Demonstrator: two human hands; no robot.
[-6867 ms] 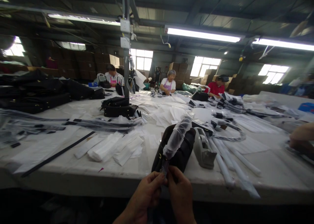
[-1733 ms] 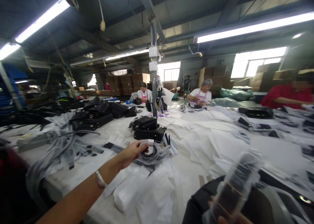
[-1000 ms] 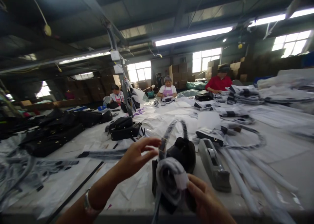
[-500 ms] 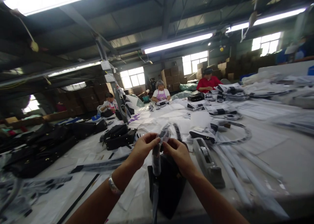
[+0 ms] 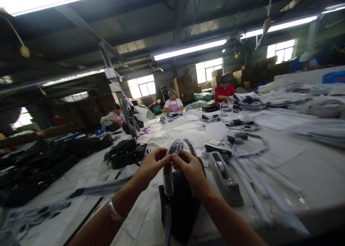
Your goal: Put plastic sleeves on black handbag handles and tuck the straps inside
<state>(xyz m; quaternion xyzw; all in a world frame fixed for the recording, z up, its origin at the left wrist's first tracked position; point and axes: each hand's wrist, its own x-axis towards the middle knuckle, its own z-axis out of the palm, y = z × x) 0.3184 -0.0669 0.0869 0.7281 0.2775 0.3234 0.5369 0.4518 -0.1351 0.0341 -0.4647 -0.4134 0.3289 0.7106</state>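
A black handbag [image 5: 184, 203] stands at the table's front edge, its handle [image 5: 168, 183] wrapped in clear plastic and arching up. My left hand [image 5: 155, 165], with a silver bracelet at the wrist, pinches the wrapped handle near its top from the left. Opposite it, my right hand [image 5: 190, 168] pinches at the same spot, the fingertips of both hands nearly touching. What lies between the fingertips is partly hidden. A plastic-covered strap [image 5: 167, 222] hangs down the near side of the bag. Just right of the bag is a grey tape dispenser [image 5: 226, 181].
White plastic-wrapped rolls [image 5: 253, 192] lie right of the dispenser. Another black bag [image 5: 126, 154] sits left of centre beside a metal post [image 5: 122, 106]. Black bags [image 5: 32, 170] are heaped at far left. Several co-workers sit across the table, one in a red shirt [image 5: 225, 91].
My left hand reached to a coiled strap on the left; the coil then showed in my right hand by the bag. Both hands have since come together at the wrapped handle.
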